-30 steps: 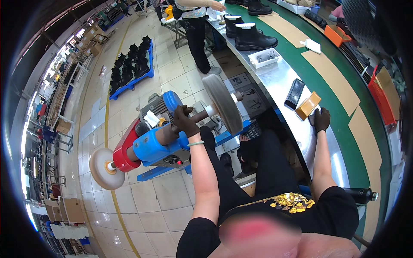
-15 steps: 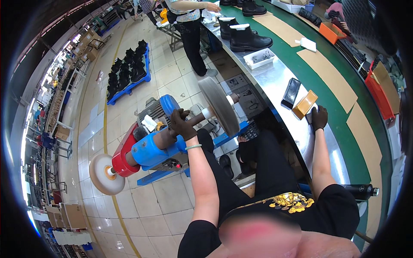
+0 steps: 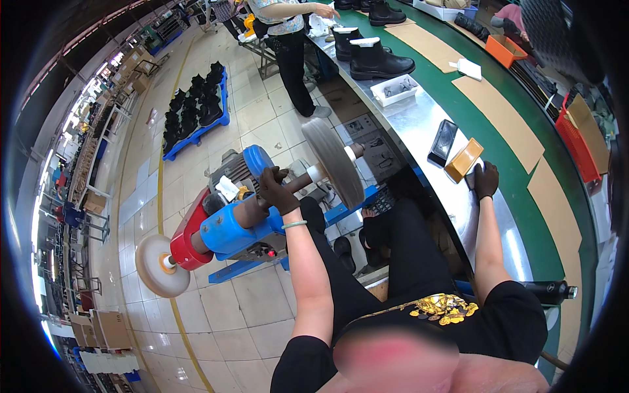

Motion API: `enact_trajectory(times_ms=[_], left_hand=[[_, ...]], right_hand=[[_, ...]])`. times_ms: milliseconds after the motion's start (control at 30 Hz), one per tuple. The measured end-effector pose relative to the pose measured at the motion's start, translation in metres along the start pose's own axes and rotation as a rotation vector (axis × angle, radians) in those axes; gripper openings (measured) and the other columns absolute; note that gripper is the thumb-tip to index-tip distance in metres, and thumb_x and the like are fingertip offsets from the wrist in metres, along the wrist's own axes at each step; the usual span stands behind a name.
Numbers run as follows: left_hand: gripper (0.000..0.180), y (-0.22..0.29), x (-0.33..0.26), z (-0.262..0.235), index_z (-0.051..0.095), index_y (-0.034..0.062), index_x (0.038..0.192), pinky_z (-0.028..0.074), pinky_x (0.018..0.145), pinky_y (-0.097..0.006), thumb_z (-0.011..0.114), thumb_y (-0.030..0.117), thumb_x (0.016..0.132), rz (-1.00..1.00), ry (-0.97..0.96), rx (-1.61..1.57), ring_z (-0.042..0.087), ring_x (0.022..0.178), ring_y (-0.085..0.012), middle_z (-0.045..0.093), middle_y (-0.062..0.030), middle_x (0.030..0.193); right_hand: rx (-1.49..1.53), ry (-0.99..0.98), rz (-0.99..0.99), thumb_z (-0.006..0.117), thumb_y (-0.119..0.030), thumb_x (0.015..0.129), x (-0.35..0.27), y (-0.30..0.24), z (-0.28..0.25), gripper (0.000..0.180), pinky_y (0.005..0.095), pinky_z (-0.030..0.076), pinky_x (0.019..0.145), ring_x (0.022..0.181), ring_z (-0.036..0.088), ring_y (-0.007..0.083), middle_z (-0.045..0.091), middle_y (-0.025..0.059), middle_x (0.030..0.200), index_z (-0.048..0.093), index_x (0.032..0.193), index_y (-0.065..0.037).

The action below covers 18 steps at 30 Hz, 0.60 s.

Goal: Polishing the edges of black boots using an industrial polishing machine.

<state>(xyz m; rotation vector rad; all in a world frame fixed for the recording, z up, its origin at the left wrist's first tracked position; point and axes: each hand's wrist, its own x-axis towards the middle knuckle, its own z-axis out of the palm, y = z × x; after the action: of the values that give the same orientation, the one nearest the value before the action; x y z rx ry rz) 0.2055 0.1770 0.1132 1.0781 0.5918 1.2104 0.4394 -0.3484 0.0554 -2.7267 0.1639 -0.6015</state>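
My left hand (image 3: 278,190), in a dark brown glove, lies over the shaft (image 3: 300,182) of a blue and red polishing machine (image 3: 232,229), its fingers curled round it. Close beyond that hand stands a large grey wheel (image 3: 334,162); a paler buffing wheel (image 3: 162,265) is on the machine's other end. My right hand (image 3: 486,180), gloved too, rests on the metal tabletop (image 3: 452,196) with bent fingers. They close on a small greyish thing I cannot make out. Just beyond it sit an amber block (image 3: 464,160) and a black oblong box (image 3: 443,141).
Black boots (image 3: 380,60) and a white tray (image 3: 395,90) of small parts stand farther along the bench. A black bottle (image 3: 550,291) lies at right. A person (image 3: 288,52) stands at the bench's far end. Black shoes fill a blue pallet (image 3: 196,111) on the floor.
My hands stay where they were. The person at the far end of the bench has shifted an arm slightly.
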Motion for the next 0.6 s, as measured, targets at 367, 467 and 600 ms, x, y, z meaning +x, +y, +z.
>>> enact_trajectory(times_ms=[367, 467, 600], left_hand=[[0.030, 0.0038, -0.0024, 0.0026, 0.058, -0.0017, 0.089, 0.050, 0.069, -0.035, 0.049, 0.026, 0.094, 0.010, -0.025, 0.008, 0.063, 0.071, -0.0225, 0.061, -0.0115, 0.081], [0.033, 0.0027, -0.0019, 0.0039, 0.058, -0.0019, 0.088, 0.046, 0.073, -0.035, 0.045, 0.027, 0.095, -0.008, -0.018, 0.010, 0.061, 0.072, -0.0223, 0.063, -0.0125, 0.074], [0.032, 0.0008, -0.0026, 0.0045, 0.059, -0.0013, 0.088, 0.046, 0.072, -0.035, 0.046, 0.028, 0.095, 0.045, -0.015, 0.021, 0.061, 0.071, -0.0220, 0.063, -0.0121, 0.074]], right_hand=[[0.010, 0.013, -0.001, 0.059, -0.034, 0.082, -0.0008, -0.0015, -0.0005, 0.038, 0.0420, 0.046, 0.089, 0.100, 0.057, 0.0334, 0.061, 0.0161, 0.107, 0.065, 0.106, -0.004], [0.011, 0.021, -0.011, 0.059, -0.034, 0.082, -0.0005, -0.0007, -0.0007, 0.038, 0.0422, 0.046, 0.088, 0.100, 0.057, 0.0338, 0.062, 0.0165, 0.106, 0.065, 0.105, -0.004], [0.015, 0.029, -0.017, 0.059, -0.034, 0.082, -0.0007, -0.0018, -0.0002, 0.038, 0.0424, 0.046, 0.088, 0.100, 0.057, 0.0341, 0.062, 0.0166, 0.106, 0.065, 0.105, -0.004]])
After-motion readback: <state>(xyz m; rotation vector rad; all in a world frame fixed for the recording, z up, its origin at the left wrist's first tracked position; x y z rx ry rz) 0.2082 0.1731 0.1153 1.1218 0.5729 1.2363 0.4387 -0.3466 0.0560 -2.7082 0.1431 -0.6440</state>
